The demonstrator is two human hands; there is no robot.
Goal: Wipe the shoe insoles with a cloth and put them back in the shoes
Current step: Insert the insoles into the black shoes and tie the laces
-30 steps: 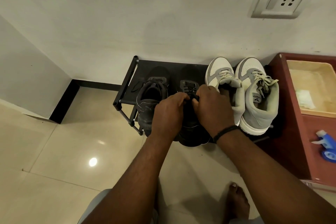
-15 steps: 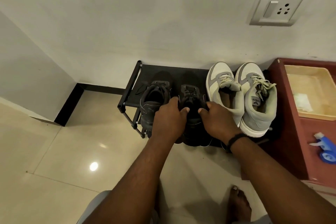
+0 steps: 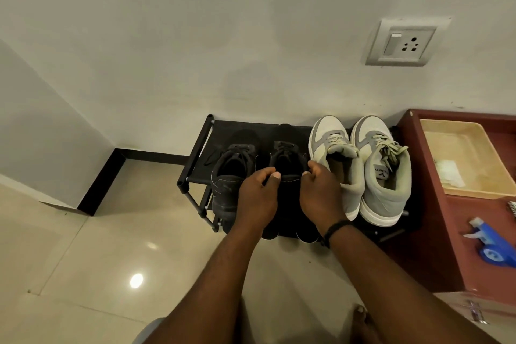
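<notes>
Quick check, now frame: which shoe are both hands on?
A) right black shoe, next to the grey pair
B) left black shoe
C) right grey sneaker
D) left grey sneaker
A: the left hand and right hand both grip the collar of the right black shoe, which stands on the rack between the left black shoe and the grey sneakers.

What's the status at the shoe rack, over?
Both hands, left and right, grip the right black shoe collar. Insole not visible. Nothing blocking.
</notes>
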